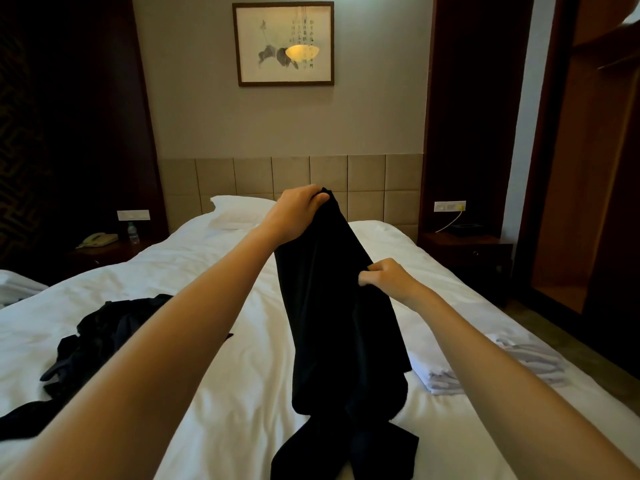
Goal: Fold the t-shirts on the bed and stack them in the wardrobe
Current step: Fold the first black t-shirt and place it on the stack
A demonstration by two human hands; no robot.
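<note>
View from a head-worn camera, looking down two bare forearms stretched over a white bed (207, 268). The left hand (298, 209) is raised highest, its fingers curled tight around the top end of a black t-shirt (332, 306). The right hand (384, 277) sits lower and to the right, pinching the shirt's right edge between thumb and curled fingers.

The shirt hangs in a long, narrow drape between the hands. Its lower end touches the sheet near the foot of the bed and pools there in loose folds.

To the left of the left forearm, a crumpled heap of black clothes (104, 327) sprawls across the sheet, reaching towards the bed's left edge. Near the right edge lies a flat stack of folded pale garments (519, 362), just beside the right forearm. Between the heap and the hanging shirt there is bare white sheet, and more of it beyond the hands, up to a white pillow (239, 211) against a tan tiled headboard (367, 174).

A framed ink painting (284, 43) hangs on the wall above. A dark nightstand (104, 252) on the left carries a telephone (97, 240) and a water bottle (132, 233). Past the bed's right edge runs a strip of floor, and then the open wooden wardrobe (588, 168).
</note>
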